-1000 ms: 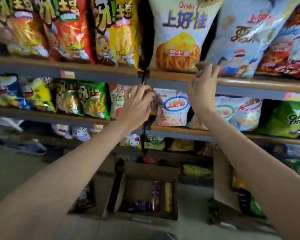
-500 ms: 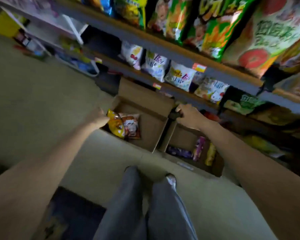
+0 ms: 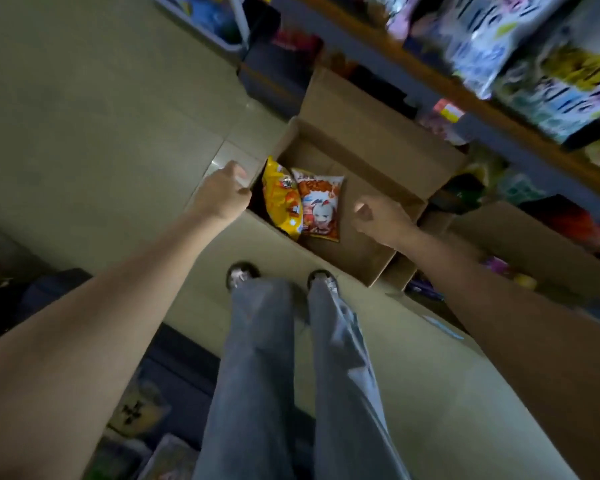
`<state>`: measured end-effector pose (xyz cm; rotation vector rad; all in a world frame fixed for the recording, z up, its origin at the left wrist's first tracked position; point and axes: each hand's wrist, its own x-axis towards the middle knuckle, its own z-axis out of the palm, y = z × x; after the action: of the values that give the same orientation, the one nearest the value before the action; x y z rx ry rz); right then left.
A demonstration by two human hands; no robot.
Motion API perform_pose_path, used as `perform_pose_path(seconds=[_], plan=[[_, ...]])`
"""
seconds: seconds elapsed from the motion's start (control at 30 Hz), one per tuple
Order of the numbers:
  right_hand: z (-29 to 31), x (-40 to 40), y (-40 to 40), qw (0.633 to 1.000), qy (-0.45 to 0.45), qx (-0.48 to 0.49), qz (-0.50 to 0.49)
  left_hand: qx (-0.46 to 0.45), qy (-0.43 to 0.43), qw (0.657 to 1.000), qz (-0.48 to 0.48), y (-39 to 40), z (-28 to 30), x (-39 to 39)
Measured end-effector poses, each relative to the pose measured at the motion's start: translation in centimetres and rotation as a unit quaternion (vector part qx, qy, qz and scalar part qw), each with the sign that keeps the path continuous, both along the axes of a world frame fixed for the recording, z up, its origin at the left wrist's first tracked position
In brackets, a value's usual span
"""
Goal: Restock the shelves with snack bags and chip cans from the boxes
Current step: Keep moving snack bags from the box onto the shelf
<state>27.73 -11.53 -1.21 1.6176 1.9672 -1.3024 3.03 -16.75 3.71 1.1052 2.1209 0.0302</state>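
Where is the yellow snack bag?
The yellow snack bag stands in the open cardboard box on the floor, at its left end, against the orange bag, near the left hand.

- Cardboard box [image 3: 368,258]: plain brown, inside & out.
- Left snack bag [image 3: 281,199] in it: yellow w/ orange print & a small dark patch.
- Right snack bag [image 3: 321,206]: orange-red w/ white panel, cartoon face on it; red lettering at top.
- Second box [image 3: 534,244]: same brown; purple [image 3: 425,289] & yellow [image 3: 523,280] items inside, blurred.
- Floor [image 3: 101,116]: pale beige-grey tiles, one glossy highlight.
- Jeans [image 3: 257,375]: faded grey-blue denim.
- Shoes [image 3: 241,271]: dark w/ light tops.
- Shelf edge [image 3: 492,102]: orange-brown strip over grey; tag [image 3: 449,110] was red & yellow.
- Bags on shelf [image 3: 548,64]: white-blue w/ dark streaks, yellow patch; blurred.
- Bottom left: dark navy block [image 3: 174,375], greenish packs [image 3: 139,407].
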Motion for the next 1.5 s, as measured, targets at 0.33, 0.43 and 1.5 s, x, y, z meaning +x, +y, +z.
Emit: perform_pose_path(seconds=[0.33, 0.43, 1.5], plan=[[-24.7, -13.6, -2.7, 0.987, 0.005, 0.019, 0.159, -0.032, -0.063, 0.995, -0.074, -0.1, -22.0, -5.4], [-29.1, -16.6, -2.9, 0.962, -0.037, 0.07, 0.262, -0.022, -0.067, 0.997, -0.035, -0.5, -25.8, -7.4], [56.3, -9.4, 6.6, 0.934, 0.05, 0.343, -0.093, 0.346, -0.139, 0.895, -0.244, 17.8, 50.9, -9.1]])
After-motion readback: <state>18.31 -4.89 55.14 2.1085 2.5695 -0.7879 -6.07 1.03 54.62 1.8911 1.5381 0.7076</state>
